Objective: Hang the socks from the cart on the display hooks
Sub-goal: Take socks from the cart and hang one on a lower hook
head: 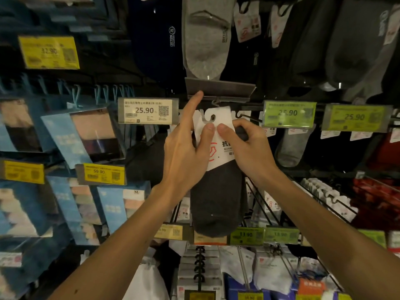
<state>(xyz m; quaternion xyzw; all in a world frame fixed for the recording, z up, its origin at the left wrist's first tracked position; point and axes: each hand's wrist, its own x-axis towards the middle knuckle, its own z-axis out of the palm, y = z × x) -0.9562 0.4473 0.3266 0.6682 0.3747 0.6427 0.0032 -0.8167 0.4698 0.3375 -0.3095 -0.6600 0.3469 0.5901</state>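
Shop wall, dim light, rows of wire pegs hung with socks, plus boxed packs [86, 135] at left. White price tag [148, 110] reads 25.90; 2 green tags [289, 114] to the right read the same.

Sock pair [218, 198]: dark grey, hanging in front of the rack at centre, held up by both hands. Its white card header [218, 131] sits just under a grey label holder [218, 87]. The punched hole in the card lies close below the tip of the display hook [215, 102]. Cannot tell whether the hook has entered the hole yet.

Left hand [184, 152]: thumb pressed on the card's left edge, index finger [192, 107] stretched straight up to touch the label holder. The other fingers are hidden behind the card.

Right hand [249, 148]: thumb on the card face, fingers curled round the sock cuff behind it.

Handling, as judged: light and limp below, so the fabric gives no control. The card is the only stiff part, thin enough to crease or tear at the hole. Best hold is on the card, 1 thumb either side of the hole, guiding it squarely onto the hook tip.

Cart not in view.
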